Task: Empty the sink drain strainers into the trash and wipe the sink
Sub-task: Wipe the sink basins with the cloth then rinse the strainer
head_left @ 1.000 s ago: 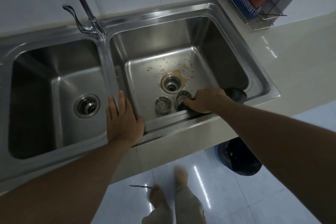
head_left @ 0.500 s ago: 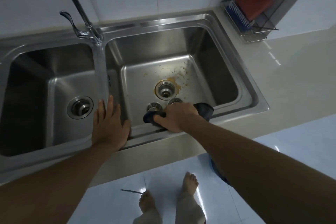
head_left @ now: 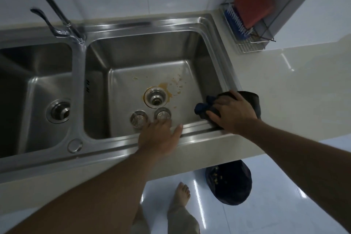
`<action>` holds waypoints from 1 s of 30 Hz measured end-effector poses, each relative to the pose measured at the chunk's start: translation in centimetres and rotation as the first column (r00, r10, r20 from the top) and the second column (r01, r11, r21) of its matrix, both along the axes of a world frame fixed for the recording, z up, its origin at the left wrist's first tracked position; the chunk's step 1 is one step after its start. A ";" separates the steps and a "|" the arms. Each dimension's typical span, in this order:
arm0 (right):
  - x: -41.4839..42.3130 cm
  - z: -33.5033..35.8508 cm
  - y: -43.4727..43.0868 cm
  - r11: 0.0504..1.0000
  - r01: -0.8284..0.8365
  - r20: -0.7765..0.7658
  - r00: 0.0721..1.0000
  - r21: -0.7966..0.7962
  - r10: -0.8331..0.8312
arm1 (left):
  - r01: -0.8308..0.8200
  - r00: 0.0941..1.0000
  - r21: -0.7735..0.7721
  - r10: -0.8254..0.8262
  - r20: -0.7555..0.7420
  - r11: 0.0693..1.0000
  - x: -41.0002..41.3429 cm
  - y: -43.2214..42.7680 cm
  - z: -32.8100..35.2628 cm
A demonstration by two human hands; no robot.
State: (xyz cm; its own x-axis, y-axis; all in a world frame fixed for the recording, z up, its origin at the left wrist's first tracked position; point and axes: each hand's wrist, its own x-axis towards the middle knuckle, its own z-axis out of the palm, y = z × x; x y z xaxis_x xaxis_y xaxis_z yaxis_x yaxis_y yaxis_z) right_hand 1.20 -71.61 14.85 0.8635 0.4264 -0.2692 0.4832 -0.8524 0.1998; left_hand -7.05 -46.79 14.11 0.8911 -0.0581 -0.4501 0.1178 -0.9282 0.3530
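Right hand, right of centre frame: palm down, fingers spread, pressing a dark blue cloth onto the front right corner of the sink rim. Left hand, centre frame: open, fingers apart, over the front rim, fingertips at two strainers standing on the right basin floor. Orange stains around the open drain. Trash bag on the floor, lower right.

left hand: centre frame, flat, fingers spread | right hand: right of frame, palm down, fingers curled
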 end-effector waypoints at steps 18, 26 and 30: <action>12.1 -1.9 2.7 0.975 0.167 0.057 0.985 -0.148 -0.160 | 0.118 0.991 0.021 -0.119 0.066 0.993 0.9 0.5 -2.0; 14.3 -3.1 3.9 0.977 0.153 0.066 0.987 -0.146 -0.144 | 0.118 0.993 -0.011 -0.119 -0.028 0.993 1.0 0.7 -2.5; 17.4 -1.7 4.2 0.979 0.191 0.047 0.981 -0.079 -0.187 | 0.116 0.993 -0.028 -0.117 -0.022 0.993 1.1 0.7 -2.2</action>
